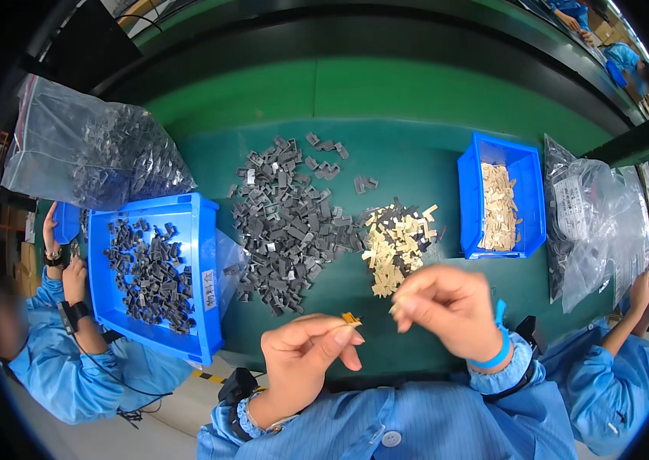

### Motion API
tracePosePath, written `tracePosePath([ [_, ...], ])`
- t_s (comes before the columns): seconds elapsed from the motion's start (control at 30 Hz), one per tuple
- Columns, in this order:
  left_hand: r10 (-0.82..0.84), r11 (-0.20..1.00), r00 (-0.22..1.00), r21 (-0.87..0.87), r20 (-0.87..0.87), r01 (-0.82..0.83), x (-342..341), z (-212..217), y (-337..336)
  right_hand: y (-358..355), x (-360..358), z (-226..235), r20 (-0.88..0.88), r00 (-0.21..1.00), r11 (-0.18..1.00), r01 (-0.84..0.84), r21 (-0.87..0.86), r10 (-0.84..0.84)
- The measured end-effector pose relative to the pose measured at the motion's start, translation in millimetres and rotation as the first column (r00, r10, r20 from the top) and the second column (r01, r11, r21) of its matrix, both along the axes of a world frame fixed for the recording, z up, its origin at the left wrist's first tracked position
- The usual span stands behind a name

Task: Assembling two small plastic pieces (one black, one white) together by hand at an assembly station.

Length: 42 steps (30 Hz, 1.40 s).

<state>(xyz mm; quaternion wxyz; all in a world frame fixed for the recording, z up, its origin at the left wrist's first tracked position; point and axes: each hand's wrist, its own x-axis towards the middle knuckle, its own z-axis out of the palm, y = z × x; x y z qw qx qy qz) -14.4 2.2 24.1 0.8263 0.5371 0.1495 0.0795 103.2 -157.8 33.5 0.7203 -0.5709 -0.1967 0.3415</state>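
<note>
My left hand (301, 354) is closed in a pinch, thumb against forefinger, on a small yellow-gold metal piece (350, 318) with a dark bit at its end. To its right and slightly higher, my right hand (447, 310) has thumb and forefinger pressed together; whatever they hold, if anything, is too small to make out. The two hands are a short gap apart. Just beyond the right hand lies a pile of pale gold metal pieces (393, 249) with some dark ones mixed in. Left of that spreads a larger heap of dark grey plastic parts (282, 226).
A blue bin (205, 222) of dark parts stands at left, under a clear bag (102, 149) of similar parts. At right are a blue bin (532, 195) of gold pieces and plastic bags (589, 222). Co-workers in blue sit on both sides of the green table (416, 161).
</note>
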Motion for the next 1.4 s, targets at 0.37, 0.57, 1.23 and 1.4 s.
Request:
tracePosePath([
  [0.37, 0.025, 0.998, 0.998, 0.059, 0.056, -0.028, 5.1, 2.1, -7.0, 19.3, -22.2, -1.7, -0.079, 0.997, 0.998, 0.032, 0.057, -0.028],
  [0.57, 0.026, 0.984, 0.998, 0.174, 0.063, -0.037, 15.6, 12.7, -4.0, 16.5, -13.6, 1.6, 0.167, 0.985, 0.996, -0.024, -0.083, 0.038],
  [1.23, 0.105, 0.969, 0.982, 0.205, 0.160, -0.137, 8.9, -5.8, -2.1, 28.3, -30.4, -3.8, -0.145, 0.989, 0.999, 0.030, 0.040, -0.024],
  [1.4, 0.019, 0.930, 0.997, -0.367, 0.075, 0.010, 14.3, -6.2, -7.0, 20.2, -28.8, -4.0, -0.096, 0.993, 0.995, 0.081, 0.052, -0.076],
])
